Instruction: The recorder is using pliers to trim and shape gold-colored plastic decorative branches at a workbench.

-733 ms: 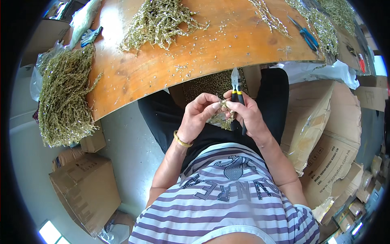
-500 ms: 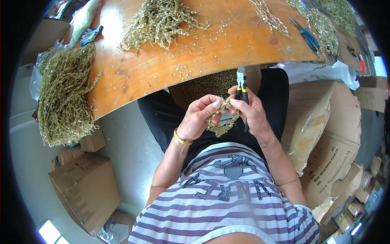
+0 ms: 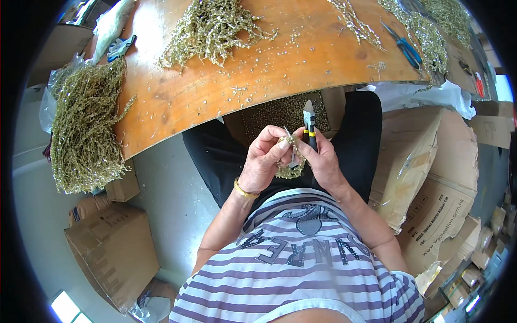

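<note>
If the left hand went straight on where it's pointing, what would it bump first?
The sparkly gold strand it pinches; past that, probably the right hand or its pliers, though depth is unclear.

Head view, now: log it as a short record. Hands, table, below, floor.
Left hand: pinches a gold strand
Right hand: holds black-handled pliers, nose pointing away from the person
Table: left bunch hangs over the edge; middle bunch on top; blue-handled tool at right
Below table edge: many gold bits
Floor: cardboard box, left side
</note>
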### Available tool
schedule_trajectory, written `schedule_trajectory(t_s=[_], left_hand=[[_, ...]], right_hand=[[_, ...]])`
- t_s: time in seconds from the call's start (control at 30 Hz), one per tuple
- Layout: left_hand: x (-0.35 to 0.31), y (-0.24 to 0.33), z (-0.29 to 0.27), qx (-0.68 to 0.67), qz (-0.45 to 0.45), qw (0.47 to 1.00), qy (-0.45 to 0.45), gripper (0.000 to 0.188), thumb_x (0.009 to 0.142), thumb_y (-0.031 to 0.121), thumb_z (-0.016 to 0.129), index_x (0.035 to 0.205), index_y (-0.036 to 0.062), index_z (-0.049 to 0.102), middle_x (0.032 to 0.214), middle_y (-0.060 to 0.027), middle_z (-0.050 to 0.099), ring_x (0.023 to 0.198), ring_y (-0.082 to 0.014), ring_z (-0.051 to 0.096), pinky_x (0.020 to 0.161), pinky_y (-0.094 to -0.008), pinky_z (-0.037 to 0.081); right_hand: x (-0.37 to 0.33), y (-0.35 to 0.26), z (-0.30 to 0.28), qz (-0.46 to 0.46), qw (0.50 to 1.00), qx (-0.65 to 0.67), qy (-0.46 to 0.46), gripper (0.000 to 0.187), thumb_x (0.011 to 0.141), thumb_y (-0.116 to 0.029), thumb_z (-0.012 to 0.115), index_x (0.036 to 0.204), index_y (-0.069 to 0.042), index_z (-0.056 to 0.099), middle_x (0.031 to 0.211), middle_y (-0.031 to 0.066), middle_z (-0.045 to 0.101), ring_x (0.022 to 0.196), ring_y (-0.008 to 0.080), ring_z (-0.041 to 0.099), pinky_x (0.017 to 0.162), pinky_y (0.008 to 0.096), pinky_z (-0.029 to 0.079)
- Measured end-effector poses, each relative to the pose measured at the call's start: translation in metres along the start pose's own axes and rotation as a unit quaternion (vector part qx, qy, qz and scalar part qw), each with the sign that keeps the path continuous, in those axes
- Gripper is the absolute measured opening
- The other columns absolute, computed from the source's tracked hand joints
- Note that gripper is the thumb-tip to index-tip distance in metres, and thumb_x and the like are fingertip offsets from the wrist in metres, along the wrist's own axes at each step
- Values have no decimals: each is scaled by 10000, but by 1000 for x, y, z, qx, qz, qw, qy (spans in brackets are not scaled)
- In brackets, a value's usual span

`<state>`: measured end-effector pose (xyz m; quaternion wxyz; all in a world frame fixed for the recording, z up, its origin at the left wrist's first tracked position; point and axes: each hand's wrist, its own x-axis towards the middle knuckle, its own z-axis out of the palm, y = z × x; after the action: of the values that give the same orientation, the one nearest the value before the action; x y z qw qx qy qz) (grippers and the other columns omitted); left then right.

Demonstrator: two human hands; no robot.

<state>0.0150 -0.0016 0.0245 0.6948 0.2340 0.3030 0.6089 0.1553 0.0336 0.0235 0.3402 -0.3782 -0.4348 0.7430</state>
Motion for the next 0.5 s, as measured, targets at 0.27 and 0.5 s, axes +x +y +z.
schedule_trajectory(t_s=[0.27, 0.5], left_hand=[[0, 6, -2, 9, 16, 999, 31, 69, 879, 110, 506, 934, 76, 481, 884, -78, 566, 624, -65, 470, 595, -189, 404], [0, 6, -7, 132, 64, 989, 34, 77, 901, 126, 469, 968, 97, 445, 753, -44, 524, 543, -44, 373, 485, -160, 300]], right_hand=[[8, -1, -6, 26, 999, -40, -8, 195, 837, -137, 589, 999, -46, 530, 801, -8, 551, 712, 45, 521, 636, 182, 421], [-2, -36, -29, -84, 942, -322, 46, 296, 805, -138, 617, 1051, -22, 501, 882, 50, 560, 810, 104, 535, 740, 242, 440]])
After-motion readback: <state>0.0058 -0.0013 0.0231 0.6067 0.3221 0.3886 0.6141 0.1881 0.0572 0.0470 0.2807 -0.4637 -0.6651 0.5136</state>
